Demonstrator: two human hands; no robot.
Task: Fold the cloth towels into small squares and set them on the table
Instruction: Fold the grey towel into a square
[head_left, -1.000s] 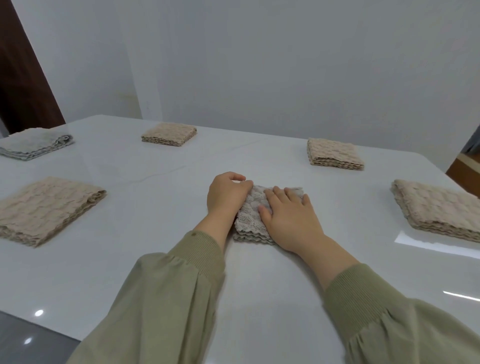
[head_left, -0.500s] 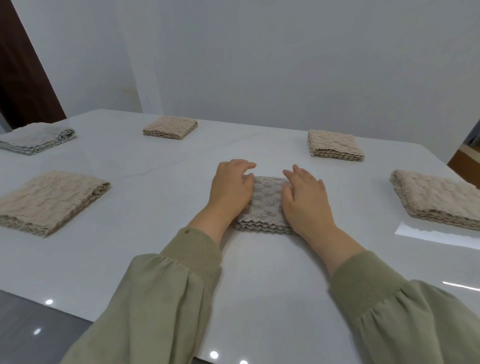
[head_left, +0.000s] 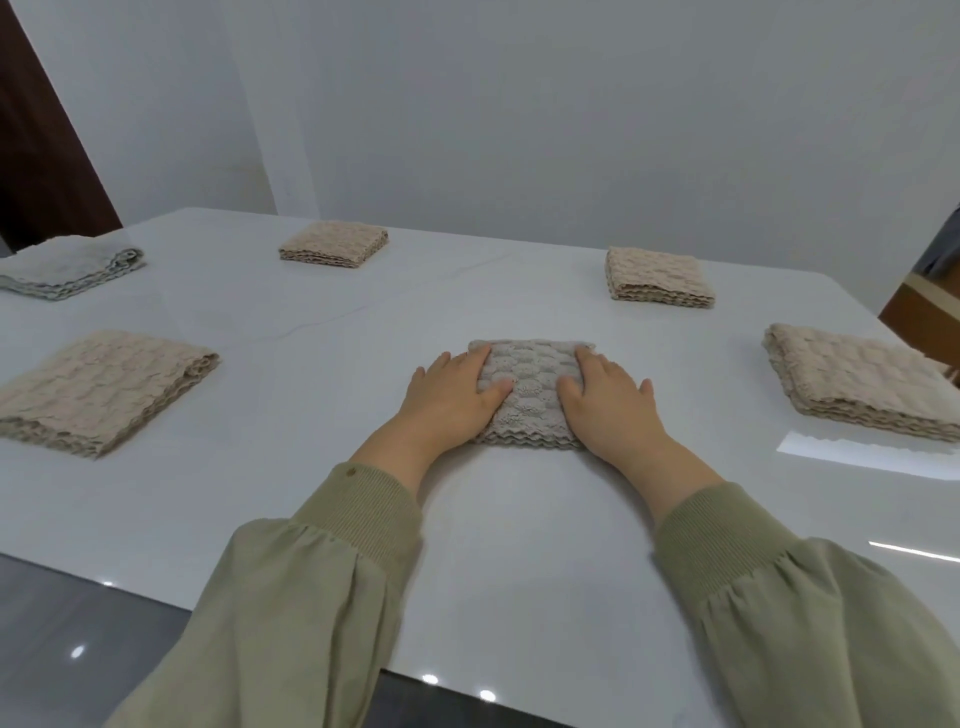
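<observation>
A grey textured towel (head_left: 529, 387), folded into a small square, lies flat in the middle of the white table (head_left: 519, 519). My left hand (head_left: 451, 399) rests flat on its left side with straight fingers. My right hand (head_left: 605, 397) presses flat on its right side the same way. The strip of towel between my hands is bare. Both sleeves are olive green.
Other folded towels lie around: a large beige one (head_left: 98, 389) at left, a grey one (head_left: 67, 273) at far left, small beige squares at back left (head_left: 327, 245) and back right (head_left: 657, 280), a beige one (head_left: 857, 387) at right. A wall stands behind the table.
My hands have spread apart to the towel's two sides and now lie flat. A second ago the left hand was curled at the left edge and the right palm covered the middle.
</observation>
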